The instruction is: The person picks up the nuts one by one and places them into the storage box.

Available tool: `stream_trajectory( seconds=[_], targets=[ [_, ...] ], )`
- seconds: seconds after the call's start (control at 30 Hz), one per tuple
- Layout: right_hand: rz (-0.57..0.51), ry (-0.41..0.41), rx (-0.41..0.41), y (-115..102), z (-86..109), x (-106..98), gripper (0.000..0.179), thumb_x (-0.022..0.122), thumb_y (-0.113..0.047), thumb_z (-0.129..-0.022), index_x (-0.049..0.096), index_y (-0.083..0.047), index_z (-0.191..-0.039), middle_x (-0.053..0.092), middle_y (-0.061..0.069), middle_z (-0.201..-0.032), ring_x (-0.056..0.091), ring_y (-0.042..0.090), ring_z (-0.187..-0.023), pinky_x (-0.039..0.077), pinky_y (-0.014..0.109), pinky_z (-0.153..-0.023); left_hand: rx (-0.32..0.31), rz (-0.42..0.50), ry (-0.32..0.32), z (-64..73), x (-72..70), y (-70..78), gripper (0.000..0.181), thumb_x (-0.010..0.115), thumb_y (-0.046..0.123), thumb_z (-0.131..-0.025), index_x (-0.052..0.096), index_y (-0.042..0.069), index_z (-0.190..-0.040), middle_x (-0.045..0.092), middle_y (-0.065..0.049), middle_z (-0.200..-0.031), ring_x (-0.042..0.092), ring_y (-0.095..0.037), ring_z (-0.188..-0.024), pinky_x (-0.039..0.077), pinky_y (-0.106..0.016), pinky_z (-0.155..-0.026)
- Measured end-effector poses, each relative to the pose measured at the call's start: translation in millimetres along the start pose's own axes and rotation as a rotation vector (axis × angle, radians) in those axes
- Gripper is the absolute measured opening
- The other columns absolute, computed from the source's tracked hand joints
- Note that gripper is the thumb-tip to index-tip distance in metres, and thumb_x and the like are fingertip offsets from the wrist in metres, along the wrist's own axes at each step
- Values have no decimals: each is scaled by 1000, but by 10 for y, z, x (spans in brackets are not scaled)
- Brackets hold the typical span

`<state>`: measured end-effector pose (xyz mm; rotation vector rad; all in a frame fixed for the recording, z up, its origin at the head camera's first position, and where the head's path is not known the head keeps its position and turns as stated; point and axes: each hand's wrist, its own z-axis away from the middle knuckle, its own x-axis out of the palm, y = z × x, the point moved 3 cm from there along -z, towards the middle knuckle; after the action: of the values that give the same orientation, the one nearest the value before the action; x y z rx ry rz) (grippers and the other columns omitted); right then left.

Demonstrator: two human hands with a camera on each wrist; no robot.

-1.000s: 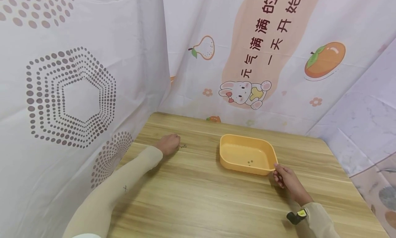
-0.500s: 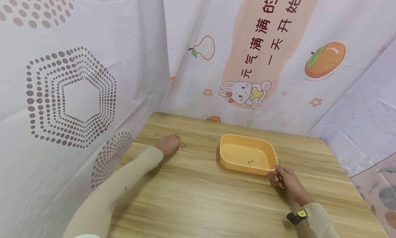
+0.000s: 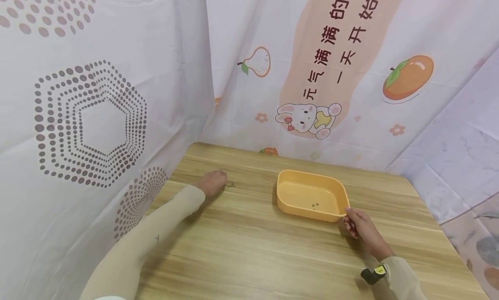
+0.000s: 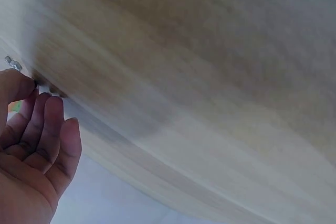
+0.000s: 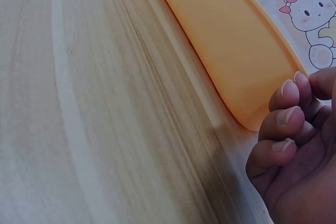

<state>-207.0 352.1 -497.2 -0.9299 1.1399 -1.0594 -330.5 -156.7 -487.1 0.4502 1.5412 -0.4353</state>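
The left hand (image 3: 212,183), fingertips drawn together, whether on anything I cannot tell, is just beside metal pieces (image 3: 231,185) on the desk (image 3: 253,248), probably hard, slippery, best pinched edgewise; the right hand (image 3: 362,228) pinches a yellow tray (image 3: 296,192) to their right, apparently light, stiff plastic, by its corner rim.

Left sleeve (image 3: 134,243): long, beige, close-fitting; small dark X-shaped mark (image 3: 157,239) on forearm; white edge (image 3: 110,298) at upper arm. Right sleeve (image 3: 402,276): matching beige; small black device (image 3: 368,276) sits at cuff, yellow label (image 3: 380,270), print illegible.
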Motion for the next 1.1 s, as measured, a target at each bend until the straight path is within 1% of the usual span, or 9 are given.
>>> stream_trajectory(
  seconds=[0.1, 0.27, 0.37, 0.5, 0.73, 0.83, 1.0, 1.1],
  targets=[
    [2, -6, 1, -14, -1, 5, 47, 42, -45, -111, 55, -5, -89, 52, -2, -69, 43, 9, -54, 38, 23, -49, -7, 31, 11, 6, 2, -24, 13, 63, 5, -100, 65, -6, -104, 62, -11, -91, 63, -22, -82, 59, -33, -72],
    [5, -4, 0, -21, 7, 9, 47, 41, -44, -111, 54, -4, -89, 52, -2, -69, 43, 9, -54, 38, 23, -49, 5, 147, 71, 7, -15, -45, 8, 61, 4, -99, 65, -1, -98, 63, -7, -90, 64, -21, -82, 58, -33, -73],
    [6, -3, -2, -22, 5, 8, 48, 42, -44, -111, 55, -4, -89, 52, -2, -69, 42, 9, -54, 37, 23, -49, 15, 181, 101, 3, -27, -52, 8, 58, 2, -99, 65, 3, -95, 64, -4, -89, 65, -19, -82, 58, -30, -74],
    [5, -12, -11, -23, 3, 9, 47, 41, -43, -111, 55, -3, -89, 52, -2, -69, 42, 8, -54, 38, 23, -49, 33, 186, 117, 8, -63, -34, 12, 55, 2, -100, 65, 4, -95, 64, -3, -90, 64, -17, -82, 57, -29, -73],
    [6, -23, -18, -24, 7, 9, 48, 42, -44, -111, 54, -4, -88, 52, -3, -68, 42, 7, -54, 38, 22, -49, 76, 210, 139, 30, -174, 51, 11, 56, 1, -98, 66, 5, -92, 63, -2, -87, 59, -14, -77, 55, -29, -70],
    [8, -23, -17, -25, 6, 9, 47, 42, -44, -111, 54, -4, -88, 52, -3, -68, 42, 7, -54, 37, 22, -49, 71, 203, 140, 27, -191, 78, 12, 56, 2, -98, 65, 6, -91, 62, -1, -86, 58, -13, -76, 55, -29, -70],
    [5, -20, -10, -20, 1, 10, 47, 42, -45, -111, 54, -5, -87, 52, -3, -68, 42, 8, -54, 37, 22, -49, 46, 180, 137, 3, -188, 111, 11, 57, 6, -100, 65, 7, -92, 62, -1, -88, 60, -14, -79, 55, -31, -71],
    [6, -19, -7, -17, -1, 9, 48, 43, -46, -110, 54, -6, -88, 52, -3, -69, 42, 7, -54, 37, 22, -48, 43, 176, 137, -13, -174, 121, 10, 58, 7, -100, 66, 6, -94, 63, -1, -89, 61, -14, -79, 55, -29, -71]
  ],
)
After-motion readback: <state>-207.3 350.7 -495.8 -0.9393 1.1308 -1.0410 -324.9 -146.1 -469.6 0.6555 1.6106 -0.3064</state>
